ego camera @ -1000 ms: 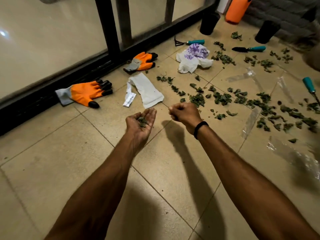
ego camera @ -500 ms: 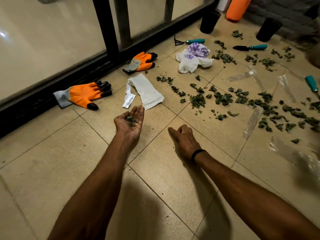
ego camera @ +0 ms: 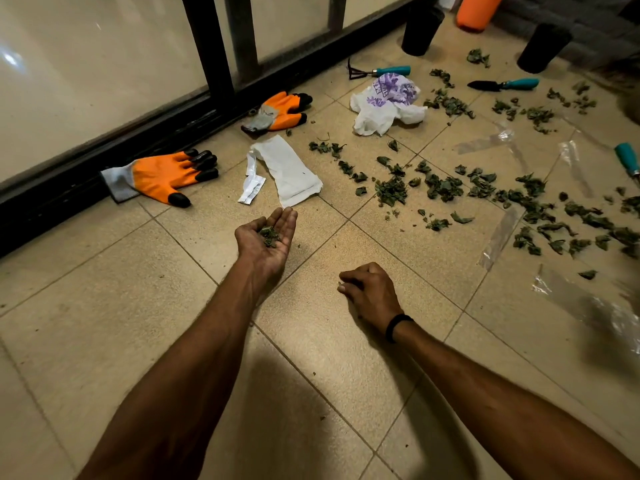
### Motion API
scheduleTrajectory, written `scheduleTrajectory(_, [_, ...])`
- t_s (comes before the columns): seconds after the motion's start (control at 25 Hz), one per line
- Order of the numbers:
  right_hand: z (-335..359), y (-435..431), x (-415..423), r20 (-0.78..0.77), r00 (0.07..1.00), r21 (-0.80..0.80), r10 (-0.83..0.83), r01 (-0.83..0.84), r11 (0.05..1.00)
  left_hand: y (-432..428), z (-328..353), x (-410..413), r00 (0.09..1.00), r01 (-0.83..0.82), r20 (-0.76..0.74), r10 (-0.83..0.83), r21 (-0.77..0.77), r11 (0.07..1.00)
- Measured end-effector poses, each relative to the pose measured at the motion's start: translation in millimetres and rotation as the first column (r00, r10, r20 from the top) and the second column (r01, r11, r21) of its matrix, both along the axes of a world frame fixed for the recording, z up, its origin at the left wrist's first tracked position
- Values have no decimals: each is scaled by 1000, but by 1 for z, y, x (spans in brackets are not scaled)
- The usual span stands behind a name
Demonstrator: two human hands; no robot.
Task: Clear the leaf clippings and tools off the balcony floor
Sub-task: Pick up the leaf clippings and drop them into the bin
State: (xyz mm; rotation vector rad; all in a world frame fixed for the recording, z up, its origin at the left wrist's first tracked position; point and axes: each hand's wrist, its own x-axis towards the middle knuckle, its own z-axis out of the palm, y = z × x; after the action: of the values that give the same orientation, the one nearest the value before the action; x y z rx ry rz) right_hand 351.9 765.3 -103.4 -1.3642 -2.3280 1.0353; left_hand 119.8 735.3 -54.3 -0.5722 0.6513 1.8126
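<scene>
Beige speckled tiles cover the floor (ego camera: 104, 323), with thin dark grout lines between them. Along its far left edge runs a low black rail (ego camera: 69, 188). Above it stand frosted glass panels (ego camera: 86, 64), split by a black upright (ego camera: 207, 46). A small bright glare (ego camera: 10, 58) sits on the glass. A grey brick wall (ego camera: 595, 15) closes the far right corner. The light is warm, and a soft shadow (ego camera: 287, 393) lies on the near tiles.

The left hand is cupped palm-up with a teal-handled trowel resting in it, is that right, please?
Not quite: the head view shows the left hand cupped palm-up with leaf clippings resting in it instead.
</scene>
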Motion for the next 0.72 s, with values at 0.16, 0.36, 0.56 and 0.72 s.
scheduleTrajectory(0.16, [-1,2,-10,-25,999,42,-44,45,998,-4,3,0,1000,0,-15,0,-9,1000])
scheduleTrajectory(0.36, [-12,8,-22,166,980,317,107,-155,936,-8,3,-9,1000,-13,-11,13,-27,1000])
scheduleTrajectory(0.56, [9,32,-67,132,990,155,44,-64,986,-14,3,-18,999,-40,-23,39,-40,998])
scheduleTrajectory(0.72, [17,31,-110,74,993,111,93,-101,989,-16,0,-26,998,-64,-21,63,-49,997])
